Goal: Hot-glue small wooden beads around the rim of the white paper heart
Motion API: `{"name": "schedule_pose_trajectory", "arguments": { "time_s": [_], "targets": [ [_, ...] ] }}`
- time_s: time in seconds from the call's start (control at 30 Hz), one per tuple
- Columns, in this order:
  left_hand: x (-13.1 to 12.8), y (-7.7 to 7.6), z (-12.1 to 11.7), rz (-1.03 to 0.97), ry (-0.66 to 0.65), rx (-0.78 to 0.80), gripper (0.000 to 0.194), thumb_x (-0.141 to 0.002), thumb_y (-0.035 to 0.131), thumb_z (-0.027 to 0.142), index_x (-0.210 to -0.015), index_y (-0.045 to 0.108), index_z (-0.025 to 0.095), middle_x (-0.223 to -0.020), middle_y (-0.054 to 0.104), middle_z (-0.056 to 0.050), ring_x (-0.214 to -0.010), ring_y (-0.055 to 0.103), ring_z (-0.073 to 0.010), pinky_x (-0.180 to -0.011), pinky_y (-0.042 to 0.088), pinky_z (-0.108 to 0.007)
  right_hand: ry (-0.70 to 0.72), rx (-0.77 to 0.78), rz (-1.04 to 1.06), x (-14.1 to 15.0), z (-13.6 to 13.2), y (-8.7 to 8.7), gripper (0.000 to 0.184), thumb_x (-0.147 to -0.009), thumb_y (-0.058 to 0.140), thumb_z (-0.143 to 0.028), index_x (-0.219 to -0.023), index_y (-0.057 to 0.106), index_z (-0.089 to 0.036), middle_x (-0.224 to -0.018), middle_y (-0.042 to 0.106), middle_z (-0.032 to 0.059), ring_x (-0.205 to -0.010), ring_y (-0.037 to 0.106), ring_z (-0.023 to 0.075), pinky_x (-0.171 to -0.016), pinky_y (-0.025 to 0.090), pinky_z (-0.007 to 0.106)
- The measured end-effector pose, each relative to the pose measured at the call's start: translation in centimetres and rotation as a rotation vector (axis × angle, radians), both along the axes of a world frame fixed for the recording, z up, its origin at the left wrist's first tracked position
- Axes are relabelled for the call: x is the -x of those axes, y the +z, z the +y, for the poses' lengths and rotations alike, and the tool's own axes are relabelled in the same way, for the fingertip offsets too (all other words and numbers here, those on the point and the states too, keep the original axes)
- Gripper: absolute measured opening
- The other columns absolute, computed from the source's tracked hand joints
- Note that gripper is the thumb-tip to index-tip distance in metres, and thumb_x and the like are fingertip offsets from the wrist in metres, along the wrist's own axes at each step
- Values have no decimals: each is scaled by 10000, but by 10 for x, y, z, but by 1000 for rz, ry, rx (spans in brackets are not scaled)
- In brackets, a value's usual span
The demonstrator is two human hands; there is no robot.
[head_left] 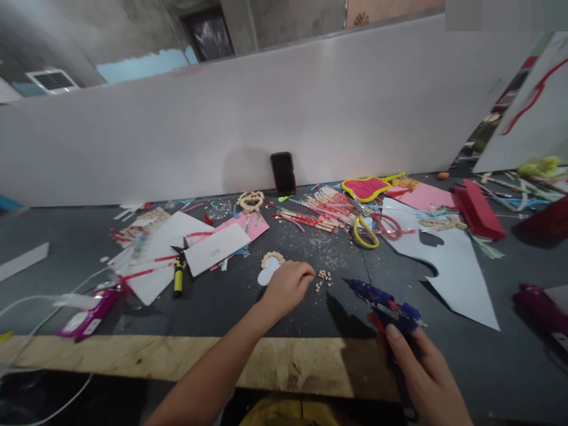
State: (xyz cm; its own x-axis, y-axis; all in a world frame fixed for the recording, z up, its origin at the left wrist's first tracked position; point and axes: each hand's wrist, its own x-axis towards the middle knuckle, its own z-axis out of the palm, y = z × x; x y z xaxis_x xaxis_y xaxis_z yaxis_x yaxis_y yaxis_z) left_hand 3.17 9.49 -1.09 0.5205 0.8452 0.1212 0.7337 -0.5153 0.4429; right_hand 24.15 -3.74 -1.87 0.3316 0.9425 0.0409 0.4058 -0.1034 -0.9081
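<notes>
Gripping a blue glue gun (384, 303) in the closed right hand (419, 358), near the front edge of the worktop (306, 320), apparently keeping the nozzle (348, 280) clear of skin; curling the left hand (289, 284), fingertips together, beside small wooden pieces (324, 276); cannot tell whether pinching any.

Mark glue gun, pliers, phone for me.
Glue gun (382, 303): head view, on its blue body.
Pliers (178, 273): head view, on the yellow-and-black handle.
Phone (283, 172): head view, on the dark screen.

The right hand (423, 364) holds a glue gun (385, 305). The left hand (288, 285) is just beside small beige bits (323, 276).
</notes>
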Motion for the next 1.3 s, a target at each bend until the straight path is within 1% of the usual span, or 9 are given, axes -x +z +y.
{"name": "schedule_pose_trajectory", "arguments": {
  "time_s": [0.13, 0.23, 0.3, 0.37, 0.57, 0.77, 0.93, 1.1, 1.3],
  "targets": [
    [16, 3, -13, -348, 161, 180, 167, -830, 505, 210, -890, 661, 203, -877, 688, -9, -800, 595, -153, -699, 426, -242, 31, 33, 114, 12, -2, -5, 394, -816, 506, -498, -979, 685, -188, -843, 726, 76, -714, 672, 191, -594, 549, 231],
    [23, 1, -23, -509, 266, 330, 164, -796, 558, 253, -880, 679, 182, -807, 685, -16, -729, 592, -150, -655, 431, -235, 71, 28, 161, 21, -2, -4, 388, -819, 503, -502, -942, 696, -188, -843, 732, 84, -738, 683, 198, -645, 557, 246],
    [25, -1, -30, -601, 321, 422, 177, -766, 599, 280, -866, 686, 162, -742, 671, -14, -673, 577, -142, -621, 428, -228, 92, 20, 162, 26, -2, -1, 394, -824, 494, -503, -930, 702, -186, -818, 735, 83, -688, 685, 187, -655, 560, 249],
    [26, -2, -36, -690, 345, 480, 190, -742, 630, 297, -849, 689, 151, -716, 661, -14, -660, 568, -136, -614, 424, -223, 101, -2, 129, 30, -3, 1, 402, -828, 485, -506, -929, 707, -187, -805, 739, 80, -652, 685, 180, -649, 562, 245],
    [27, -2, -45, -904, 363, 570, 203, -716, 668, 288, -852, 665, 138, -725, 643, -26, -683, 568, -130, -642, 443, -224, 101, -103, -41, 39, -3, 6, 371, -829, 489, -494, -905, 713, -209, -832, 745, 64, -741, 701, 179, -665, 553, 204],
    [29, -3, -49, -960, 391, 635, 200, -683, 690, 284, -811, 639, 140, -689, 624, -7, -653, 560, -119, -619, 437, -217, 107, -129, -35, 46, -2, 9, 386, -843, 462, -502, -876, 693, -194, -765, 743, 69, -634, 694, 162, -562, 550, 177],
    [30, -4, -52, -956, 373, 618, 178, -689, 682, 269, -795, 636, 133, -673, 618, -8, -625, 541, -112, -593, 419, -211, 146, -128, -48, 46, -3, 7, 337, -856, 457, -474, -860, 668, -211, -724, 729, 46, -613, 678, 142, -555, 537, 154],
    [31, -2, -53, -919, 391, 590, 158, -695, 668, 275, -773, 642, 140, -660, 618, -3, -607, 534, -111, -576, 406, -207, 149, -81, 4, 46, -4, 6, 331, -858, 455, -474, -900, 657, -216, -760, 722, 50, -640, 672, 147, -564, 538, 169],
    [32, -2, -53, -908, 382, 582, 137, -701, 656, 264, -768, 646, 146, -661, 614, 0, -603, 528, -111, -565, 394, -205, 143, -65, 24, 48, -4, 9, 359, -848, 456, -500, -850, 659, -205, -666, 697, 50, -581, 654, 153, -532, 541, 191]
  ]
}}
